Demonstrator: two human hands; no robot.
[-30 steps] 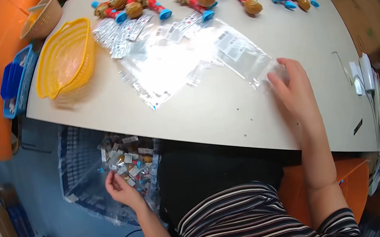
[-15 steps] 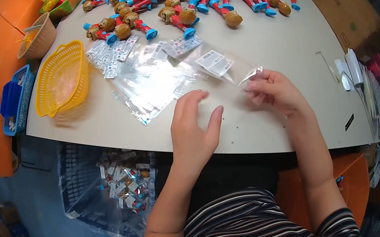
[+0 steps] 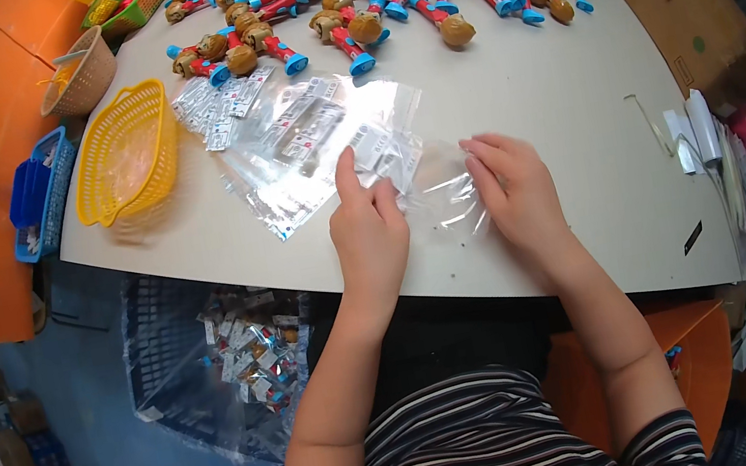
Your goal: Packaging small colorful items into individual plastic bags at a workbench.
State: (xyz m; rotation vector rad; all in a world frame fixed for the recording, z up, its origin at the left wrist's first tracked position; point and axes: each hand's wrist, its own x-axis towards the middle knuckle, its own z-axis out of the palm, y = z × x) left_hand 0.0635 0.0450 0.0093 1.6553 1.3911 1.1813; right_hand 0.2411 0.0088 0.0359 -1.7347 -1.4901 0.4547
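Note:
A clear plastic bag (image 3: 447, 188) with a white printed label (image 3: 391, 152) stretches between my hands, just above the near part of the table. My right hand (image 3: 518, 192) pinches its right edge between thumb and fingers. My left hand (image 3: 368, 239) is at the labelled end, index finger stretched out and thumb apart, both at or against the plastic; its other fingers are hidden. Under and beyond the left fingertips lies a spread of flat clear bags (image 3: 285, 184) with printed labels. Farther back, many toy figures (image 3: 344, 38) with brown heads, red bodies and blue bases lie heaped.
On the left stand a yellow basket (image 3: 89, 190), a tan basket (image 3: 94, 77) and a blue basket (image 3: 62, 178). A blue crate (image 3: 150, 357) with packed figures is below the table's front edge. A cardboard box (image 3: 689, 17) borders the right side.
The right hand has drawn the bag left and slightly toward me. My left hand has reached up to its labelled end, and its thumb and index finger now point forward.

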